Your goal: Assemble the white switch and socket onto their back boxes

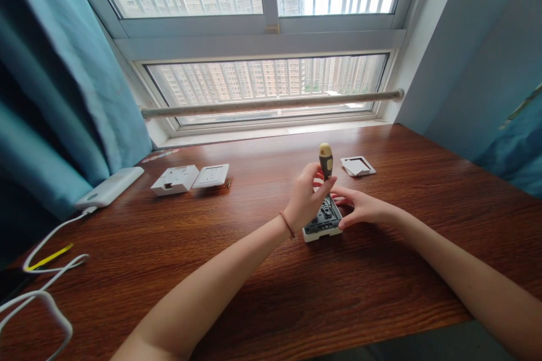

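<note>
A screwdriver (pixel 326 161) with a dark and yellow handle stands upright, its lower end over a dark socket module (pixel 324 219) with a white base on the wooden table. My left hand (pixel 307 193), with a thin bracelet at the wrist, has its fingers closed round the lower part of the handle. From the right, my right hand (pixel 357 206) holds the side of the module between thumb and fingers. The screwdriver's tip is largely hidden by my hands.
On the wooden table (pixel 254 282), a white box (pixel 175 179), a white socket plate (pixel 211 176) and small brass screws (pixel 228 183) lie left. A white frame (pixel 358 166) lies right. A white power bank (pixel 110 187), cable (pixel 51 231) and yellow stick (pixel 51 257) are far left.
</note>
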A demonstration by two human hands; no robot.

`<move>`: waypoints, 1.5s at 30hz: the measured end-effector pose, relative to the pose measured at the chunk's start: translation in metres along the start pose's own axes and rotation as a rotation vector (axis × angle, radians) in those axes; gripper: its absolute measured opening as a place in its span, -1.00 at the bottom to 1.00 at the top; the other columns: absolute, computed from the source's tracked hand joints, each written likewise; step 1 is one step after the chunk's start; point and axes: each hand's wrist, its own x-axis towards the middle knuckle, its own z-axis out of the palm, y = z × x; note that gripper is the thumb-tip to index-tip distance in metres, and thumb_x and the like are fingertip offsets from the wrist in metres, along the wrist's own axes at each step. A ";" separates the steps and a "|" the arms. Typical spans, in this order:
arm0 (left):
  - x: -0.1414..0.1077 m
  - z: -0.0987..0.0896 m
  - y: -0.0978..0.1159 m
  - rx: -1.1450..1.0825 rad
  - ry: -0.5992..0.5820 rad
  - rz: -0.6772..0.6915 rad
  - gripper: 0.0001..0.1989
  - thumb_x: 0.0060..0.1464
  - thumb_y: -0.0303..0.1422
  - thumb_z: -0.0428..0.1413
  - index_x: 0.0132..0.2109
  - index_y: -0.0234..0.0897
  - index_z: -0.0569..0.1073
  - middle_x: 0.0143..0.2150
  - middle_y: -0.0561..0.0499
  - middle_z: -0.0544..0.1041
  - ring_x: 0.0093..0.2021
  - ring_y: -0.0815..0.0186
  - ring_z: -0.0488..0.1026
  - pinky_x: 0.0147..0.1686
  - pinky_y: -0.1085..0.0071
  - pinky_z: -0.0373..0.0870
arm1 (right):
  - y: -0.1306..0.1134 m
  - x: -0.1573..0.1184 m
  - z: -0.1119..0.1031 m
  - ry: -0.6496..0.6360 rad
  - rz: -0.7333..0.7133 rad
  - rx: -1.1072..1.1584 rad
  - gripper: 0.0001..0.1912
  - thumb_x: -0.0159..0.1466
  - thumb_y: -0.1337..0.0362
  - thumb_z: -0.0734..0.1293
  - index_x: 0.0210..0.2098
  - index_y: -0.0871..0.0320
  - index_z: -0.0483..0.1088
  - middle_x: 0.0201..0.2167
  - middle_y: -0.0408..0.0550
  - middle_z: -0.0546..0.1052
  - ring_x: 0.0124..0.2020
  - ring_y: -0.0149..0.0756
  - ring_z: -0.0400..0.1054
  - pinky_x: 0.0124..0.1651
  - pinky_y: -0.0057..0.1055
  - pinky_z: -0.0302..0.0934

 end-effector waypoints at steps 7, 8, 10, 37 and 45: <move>0.004 -0.004 -0.009 -0.130 0.001 -0.052 -0.74 -0.13 -0.25 0.21 -0.31 -0.33 0.40 -0.35 0.01 0.43 -0.34 0.38 0.41 -0.31 0.45 0.42 | 0.000 0.000 0.000 -0.006 0.000 0.001 -0.12 -0.13 0.28 0.51 0.14 0.07 0.12 0.10 0.04 0.25 0.07 -0.11 0.19 0.14 -0.11 0.04; 0.004 -0.004 -0.009 -0.140 -0.004 -0.058 -0.73 -0.14 -0.26 0.22 -0.31 -0.34 0.41 -0.35 0.00 0.44 -0.35 0.38 0.41 -0.32 0.45 0.43 | 0.001 0.000 0.000 -0.004 0.003 0.000 -0.11 -0.13 0.28 0.51 0.15 0.06 0.11 0.11 0.04 0.24 0.07 -0.10 0.19 0.14 -0.11 0.04; 0.004 -0.006 -0.007 -0.145 -0.017 -0.056 -0.72 -0.14 -0.26 0.22 -0.29 -0.35 0.43 -0.33 -0.03 0.47 -0.34 0.36 0.43 -0.31 0.43 0.43 | 0.001 0.000 -0.001 0.007 0.005 -0.008 -0.12 -0.14 0.28 0.51 0.14 0.06 0.13 0.11 0.03 0.24 0.08 -0.10 0.18 0.15 -0.10 0.01; 0.013 -0.018 0.000 0.004 -0.298 0.137 -0.86 0.03 -0.42 0.07 -0.25 -0.36 0.47 -0.28 -0.09 0.46 -0.23 0.28 0.43 -0.23 0.38 0.41 | 0.001 -0.001 0.000 0.023 0.019 0.004 -0.17 -0.15 0.27 0.52 0.10 0.03 0.19 0.10 0.01 0.26 0.07 -0.10 0.19 0.14 -0.12 0.04; 0.002 -0.002 -0.002 0.004 -0.002 -0.002 -0.88 0.04 -0.39 0.05 -0.24 -0.33 0.35 -0.32 -0.05 0.46 -0.31 0.35 0.44 -0.32 0.46 0.42 | 0.003 0.000 -0.001 0.010 -0.012 -0.007 -0.15 -0.14 0.27 0.51 0.12 0.02 0.16 0.12 -0.01 0.24 0.11 -0.08 0.15 0.16 -0.12 0.01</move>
